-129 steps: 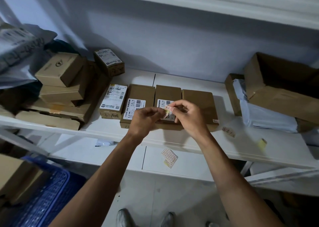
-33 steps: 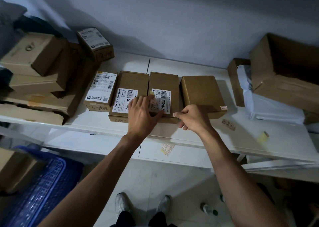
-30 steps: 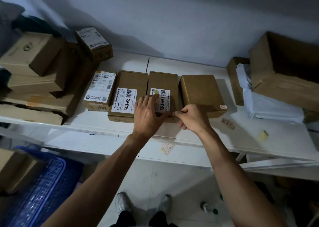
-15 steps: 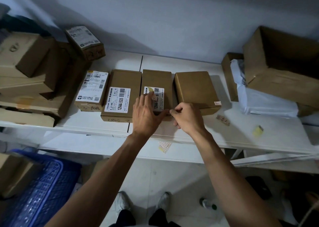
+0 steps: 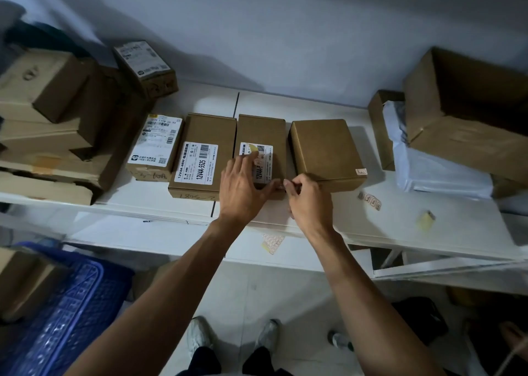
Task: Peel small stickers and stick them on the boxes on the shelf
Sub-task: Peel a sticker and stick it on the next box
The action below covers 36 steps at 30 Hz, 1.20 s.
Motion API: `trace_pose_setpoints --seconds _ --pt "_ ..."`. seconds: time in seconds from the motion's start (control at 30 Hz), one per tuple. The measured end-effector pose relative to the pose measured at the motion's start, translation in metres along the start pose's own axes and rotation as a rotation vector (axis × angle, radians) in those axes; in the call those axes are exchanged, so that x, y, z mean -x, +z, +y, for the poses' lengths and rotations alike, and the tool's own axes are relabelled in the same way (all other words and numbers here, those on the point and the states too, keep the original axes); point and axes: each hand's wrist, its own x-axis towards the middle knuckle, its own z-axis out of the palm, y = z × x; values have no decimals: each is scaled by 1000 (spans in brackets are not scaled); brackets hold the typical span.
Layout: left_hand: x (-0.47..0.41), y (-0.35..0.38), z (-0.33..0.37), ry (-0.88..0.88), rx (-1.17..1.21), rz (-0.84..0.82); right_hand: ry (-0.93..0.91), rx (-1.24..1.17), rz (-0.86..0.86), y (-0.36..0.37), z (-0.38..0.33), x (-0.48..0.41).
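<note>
Four cardboard boxes lie in a row on the white shelf (image 5: 337, 227). My left hand (image 5: 243, 187) lies flat, fingers apart, on the third box (image 5: 261, 131), partly covering its white label (image 5: 264, 154). My right hand (image 5: 310, 201) is pinched at that box's front right corner, thumb and forefinger closed on a small sticker (image 5: 281, 186) that barely shows. The plain fourth box (image 5: 323, 147) carries a small sticker (image 5: 361, 171) at its front right corner. The second box (image 5: 203, 150) and the first box (image 5: 155, 144) bear only printed labels.
A short strip of stickers (image 5: 370, 200) and a yellow backing scrap (image 5: 426, 219) lie on the shelf to the right. A sticker sheet (image 5: 273, 243) rests on the lower shelf. Stacked cartons (image 5: 51, 113) crowd the left, an open carton (image 5: 468, 110) the right, a blue crate (image 5: 71, 304) below.
Seconds ago both hands held the sticker in the air above the boxes. Since then the left hand has settled flat on the third box and the right has stayed pinched at its front corner.
</note>
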Motion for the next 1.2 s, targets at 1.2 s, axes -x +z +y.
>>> trace_pose_setpoints --seconds 1.2 --pt "0 -60 15 -459 1134 -203 -268 -154 99 -16 -39 2"
